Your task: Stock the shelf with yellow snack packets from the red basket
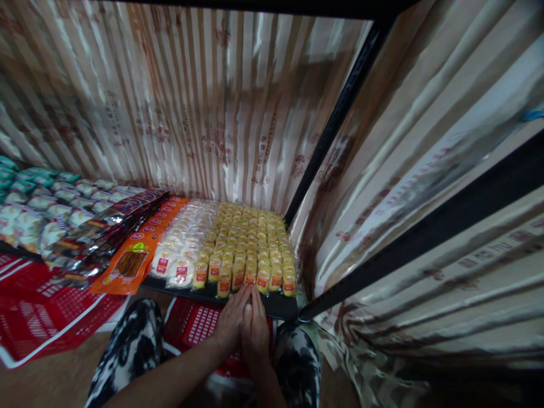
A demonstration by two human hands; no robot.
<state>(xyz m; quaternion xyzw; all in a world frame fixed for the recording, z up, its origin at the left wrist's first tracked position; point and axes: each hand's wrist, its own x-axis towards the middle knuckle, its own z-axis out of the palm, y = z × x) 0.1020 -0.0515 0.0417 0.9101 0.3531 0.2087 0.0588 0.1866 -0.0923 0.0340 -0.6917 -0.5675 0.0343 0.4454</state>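
Note:
My left hand (232,318) and my right hand (255,328) lie side by side, palms turned toward each other, with their fingers stretched out. The fingertips meet at the front of several rows of small yellow wrapped snack packets (250,238). These packets, with red labels at the front, stand on a black shelf (284,306). Left of them are rows of white wrapped packets (182,271). No item shows between my hands, though the palms are hidden.
A flat orange snack bag (131,263), dark shiny packets (96,232) and white packets (29,226) continue left. Red plastic baskets (63,317) sit below the shelf. Black metal posts (335,116) and striped curtains (238,102) enclose the back and right side.

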